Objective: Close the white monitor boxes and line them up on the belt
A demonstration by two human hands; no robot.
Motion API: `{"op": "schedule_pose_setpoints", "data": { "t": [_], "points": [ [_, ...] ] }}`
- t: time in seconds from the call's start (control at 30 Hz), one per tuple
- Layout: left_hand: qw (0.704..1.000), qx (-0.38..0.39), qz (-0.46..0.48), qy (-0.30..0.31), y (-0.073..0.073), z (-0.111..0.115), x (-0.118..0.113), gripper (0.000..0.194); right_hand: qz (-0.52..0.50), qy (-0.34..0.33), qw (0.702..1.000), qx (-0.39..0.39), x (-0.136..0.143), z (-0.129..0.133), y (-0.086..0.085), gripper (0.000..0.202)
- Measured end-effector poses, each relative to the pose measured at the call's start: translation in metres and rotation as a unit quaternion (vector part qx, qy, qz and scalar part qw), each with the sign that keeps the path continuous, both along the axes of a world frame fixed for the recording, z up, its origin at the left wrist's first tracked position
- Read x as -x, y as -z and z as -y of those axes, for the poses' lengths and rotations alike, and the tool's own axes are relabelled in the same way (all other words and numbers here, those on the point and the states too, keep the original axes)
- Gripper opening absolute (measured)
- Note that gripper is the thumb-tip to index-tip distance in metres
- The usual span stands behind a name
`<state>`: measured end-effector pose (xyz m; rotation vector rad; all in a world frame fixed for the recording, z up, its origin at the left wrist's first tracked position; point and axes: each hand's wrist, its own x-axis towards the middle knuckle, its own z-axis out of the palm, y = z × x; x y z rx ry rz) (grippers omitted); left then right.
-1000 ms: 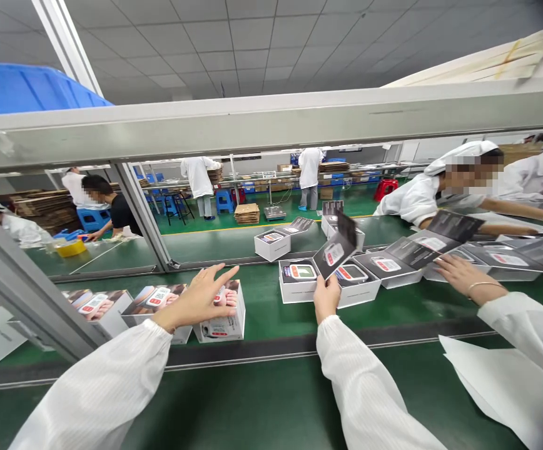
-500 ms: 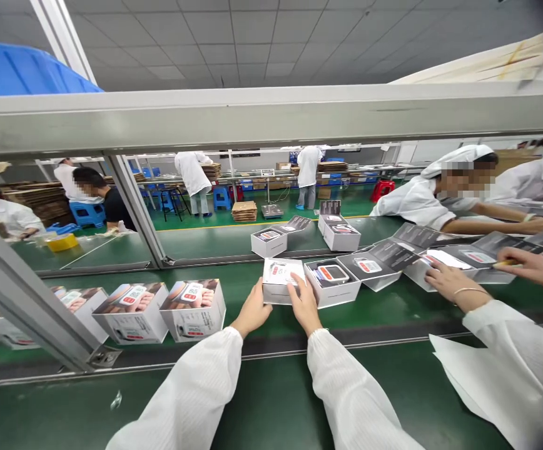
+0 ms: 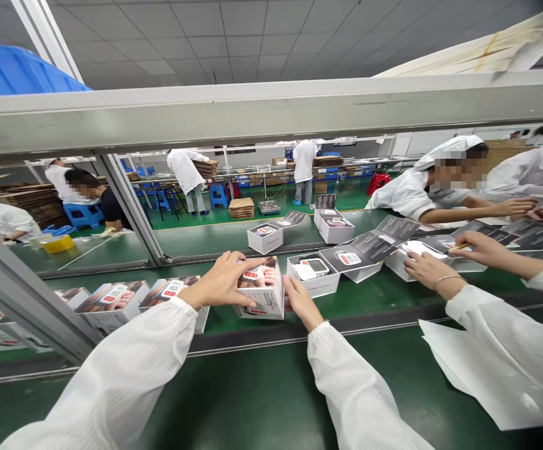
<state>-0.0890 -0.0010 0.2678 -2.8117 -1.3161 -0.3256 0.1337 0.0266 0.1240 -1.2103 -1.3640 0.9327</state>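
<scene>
A closed cardboard box [image 3: 268, 299] with a photo of a monitor on its top stands tilted on the green belt between my hands. My left hand [image 3: 222, 279] reaches over its left side, thumb on the top and fingers on the near face. My right hand [image 3: 302, 302] presses its right side, fingertips partly hidden. Right beside it sits an open box [image 3: 321, 286] holding a white monitor with a grey screen [image 3: 317, 267]. Several closed boxes [image 3: 111, 299] of the same print stand in a row to the left, one partly behind my left forearm.
A co-worker's hands [image 3: 428, 267] work at an open box on the right, near white sheets [image 3: 463, 362]. Several open boxes with dark lids [image 3: 351, 259] line the belt. Two more [image 3: 266, 239] stand on the far belt. A metal post [image 3: 128, 203] and crossbar [image 3: 271, 115] frame the view.
The box between my hands showed a white top and now shows its photo-printed top. My left hand has moved up and over its left side; my right hand has dropped to its right side.
</scene>
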Motion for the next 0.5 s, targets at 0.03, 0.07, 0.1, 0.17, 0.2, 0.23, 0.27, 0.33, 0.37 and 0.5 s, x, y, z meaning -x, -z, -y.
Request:
{"op": "schedule_pose_setpoints", "data": {
  "t": [0.03, 0.07, 0.1, 0.17, 0.2, 0.23, 0.27, 0.33, 0.37, 0.5],
  "points": [
    [1.000, 0.009, -0.006, -0.011, -0.001, 0.002, 0.004, 0.095, 0.041, 0.048, 0.998, 0.019, -0.012, 0.005, -0.002, 0.047],
    [1.000, 0.016, -0.013, -0.022, 0.001, 0.004, 0.009, 0.095, 0.076, 0.107, 0.991, 0.041, -0.026, 0.008, -0.004, 0.044],
    [0.999, 0.022, -0.024, -0.033, 0.005, 0.005, 0.015, 0.094, 0.105, 0.184, 0.976, 0.055, -0.042, 0.009, -0.004, 0.043],
    [0.997, 0.036, -0.044, -0.060, 0.015, 0.007, 0.028, 0.091, 0.131, 0.320, 0.936, 0.061, -0.070, 0.005, -0.003, 0.044],
    [0.995, 0.041, -0.049, -0.074, 0.019, 0.007, 0.034, 0.090, 0.130, 0.351, 0.925, 0.065, -0.081, 0.000, 0.000, 0.046],
    [0.994, 0.043, -0.049, -0.085, 0.023, 0.007, 0.039, 0.090, 0.124, 0.352, 0.925, 0.071, -0.089, -0.007, 0.002, 0.048],
    [0.994, 0.043, -0.049, -0.091, 0.027, 0.006, 0.045, 0.089, 0.115, 0.330, 0.934, 0.075, -0.093, -0.015, 0.006, 0.050],
    [0.993, 0.035, -0.052, -0.096, 0.030, 0.003, 0.053, 0.090, 0.094, 0.274, 0.954, 0.071, -0.094, -0.029, 0.012, 0.048],
    [0.993, 0.030, -0.058, -0.096, 0.031, 0.002, 0.057, 0.090, 0.085, 0.255, 0.961, 0.066, -0.091, -0.034, 0.014, 0.045],
    [0.990, 0.012, -0.084, -0.113, 0.031, 0.004, 0.062, 0.090, 0.084, 0.252, 0.963, 0.037, -0.073, -0.035, 0.019, 0.037]
  ]
}}
